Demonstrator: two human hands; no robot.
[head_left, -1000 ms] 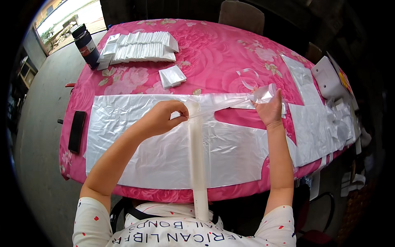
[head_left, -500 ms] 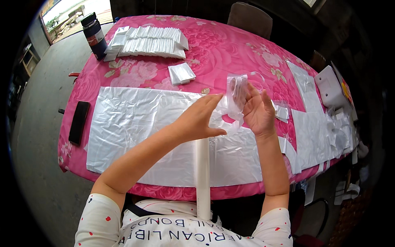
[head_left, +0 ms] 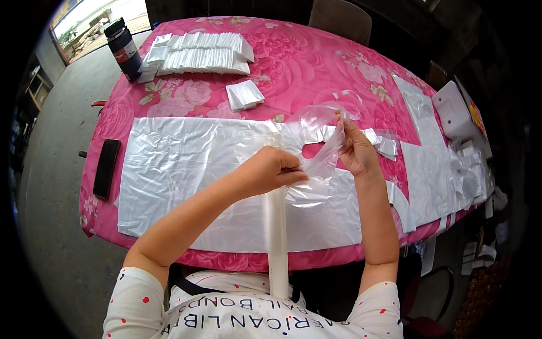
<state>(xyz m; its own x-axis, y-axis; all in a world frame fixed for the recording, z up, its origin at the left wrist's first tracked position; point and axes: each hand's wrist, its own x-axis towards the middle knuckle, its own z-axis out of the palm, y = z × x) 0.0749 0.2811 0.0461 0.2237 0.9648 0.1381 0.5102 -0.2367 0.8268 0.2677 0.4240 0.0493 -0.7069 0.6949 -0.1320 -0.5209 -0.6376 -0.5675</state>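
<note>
Between my hands stretches a thin, clear plastic film (head_left: 326, 157), spread loosely above the table and partly see-through. My left hand (head_left: 270, 169) is closed, thumb and fingers pinching its near left edge. Higher and to the right, my right hand (head_left: 358, 148) pinches another edge of the film, its fingers bent together. Beneath both hands lies a wide white plastic sheet (head_left: 175, 175). A whitish tube-like roll (head_left: 276, 240) runs from my lap over the table edge, its far end hidden under my left hand. Small folded silvery-white pieces (head_left: 386, 146) lie right of my right hand.
The table has a pink floral cloth (head_left: 293, 56). At the back left stand rows of folded white packets (head_left: 203, 59), beside a dark bottle (head_left: 124, 51). A small packet stack (head_left: 244, 95) lies nearer. A black phone (head_left: 107, 169) rests left. More white sheets (head_left: 432, 181) and a white box (head_left: 454, 113) sit right.
The clear film has gone from a narrow folded strip at my right hand to a wide, opened spread. My left hand has closed on its edge; my right fingers have curled into a pinch.
</note>
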